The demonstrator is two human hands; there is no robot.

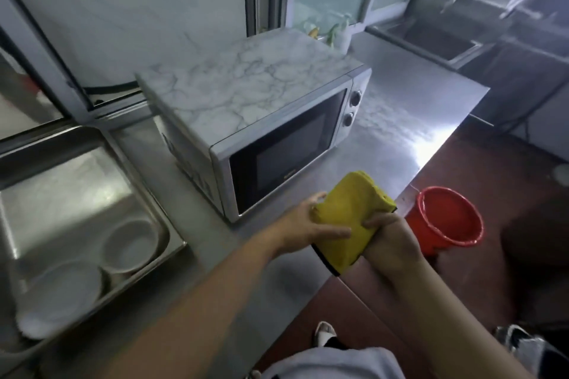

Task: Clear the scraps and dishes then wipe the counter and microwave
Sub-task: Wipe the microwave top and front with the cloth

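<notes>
A yellow cloth with a dark edge is held above the front edge of the steel counter. My left hand grips its left side and my right hand grips its right side. The microwave, white with a marble-patterned top and a dark door, stands on the counter just behind the cloth. In the sink at the left lie a white bowl and a white plate.
A red bucket stands on the brown floor to the right of my hands. A white bottle and small items sit behind the microwave by the window. A second sink is at the far right.
</notes>
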